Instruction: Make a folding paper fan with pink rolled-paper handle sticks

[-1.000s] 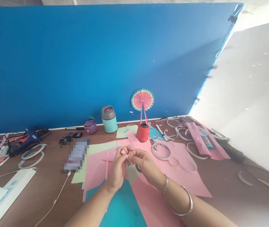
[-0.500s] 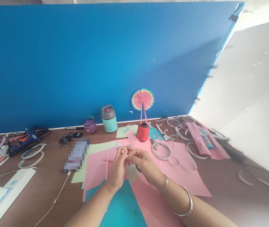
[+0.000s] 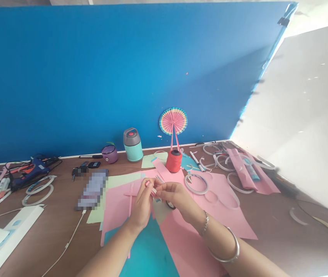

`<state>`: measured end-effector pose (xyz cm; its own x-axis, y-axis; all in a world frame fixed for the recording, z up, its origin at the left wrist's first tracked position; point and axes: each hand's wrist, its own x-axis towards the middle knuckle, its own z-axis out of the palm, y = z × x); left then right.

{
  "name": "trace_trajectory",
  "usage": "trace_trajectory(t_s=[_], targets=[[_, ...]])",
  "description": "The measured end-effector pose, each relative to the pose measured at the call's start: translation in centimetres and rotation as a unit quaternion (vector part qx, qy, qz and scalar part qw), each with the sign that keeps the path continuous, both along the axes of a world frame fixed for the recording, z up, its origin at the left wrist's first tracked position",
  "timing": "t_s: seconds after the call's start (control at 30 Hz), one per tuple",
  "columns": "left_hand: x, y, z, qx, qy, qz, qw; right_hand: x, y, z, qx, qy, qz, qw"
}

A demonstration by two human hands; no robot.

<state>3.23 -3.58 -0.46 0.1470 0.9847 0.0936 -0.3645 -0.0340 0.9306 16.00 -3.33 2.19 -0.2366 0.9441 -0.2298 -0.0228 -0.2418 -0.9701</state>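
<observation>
Between the fingers of both hands is a small pink piece with a white strip on it [image 3: 151, 188], perhaps folded paper; its exact kind is too small to tell. My left hand [image 3: 143, 206] pinches it from the left. The right hand [image 3: 177, 198], thumb and forefinger closed, grips its right end. Beneath the hands lie pink paper sheets [image 3: 117, 204] and a blue-green sheet [image 3: 149, 250]. A dark ring-shaped handle [image 3: 170, 205] shows partly under my right hand. Beyond the hands, a round pleated paper fan [image 3: 173, 121] stands in a red thread spool [image 3: 174, 161].
Rolls of white tape [image 3: 196, 184] and loose strips lie to the right. At left are a phone [image 3: 93, 189], a white power strip [image 3: 12, 234] and a blue glue gun [image 3: 32, 172]. A turquoise flask [image 3: 133, 146] and purple cup [image 3: 110, 154] stand by the blue partition [image 3: 94, 77].
My right hand has shifted slightly right, and more of the pink-and-white piece shows between the fingers. More of the dark ring shows under the right hand.
</observation>
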Motion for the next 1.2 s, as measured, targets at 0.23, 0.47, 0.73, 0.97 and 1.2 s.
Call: trace_trajectory(t_s=[0.23,0.47,0.73,0.97,1.2], targets=[[0.0,0.0,0.5,-0.009,-0.017,-0.005,1.0,0.4,0.3,0.3,-0.026,0.027,0.018,0.999],[0.3,-0.2,0.9,-0.004,-0.034,-0.054,0.998,0.5,0.4,0.4,-0.036,0.022,0.025,0.999],[0.3,-0.4,1.1,0.0,-0.03,-0.054,0.998,0.3,0.2,0.9,-0.029,0.021,0.018,0.999],[0.3,-0.5,1.1,0.005,-0.031,-0.063,0.998,0.6,0.5,0.4,-0.026,0.005,0.032,0.999],[0.3,-0.8,1.3,0.018,-0.019,-0.095,0.995,0.8,0.9,-0.3,-0.026,-0.011,0.051,0.998]])
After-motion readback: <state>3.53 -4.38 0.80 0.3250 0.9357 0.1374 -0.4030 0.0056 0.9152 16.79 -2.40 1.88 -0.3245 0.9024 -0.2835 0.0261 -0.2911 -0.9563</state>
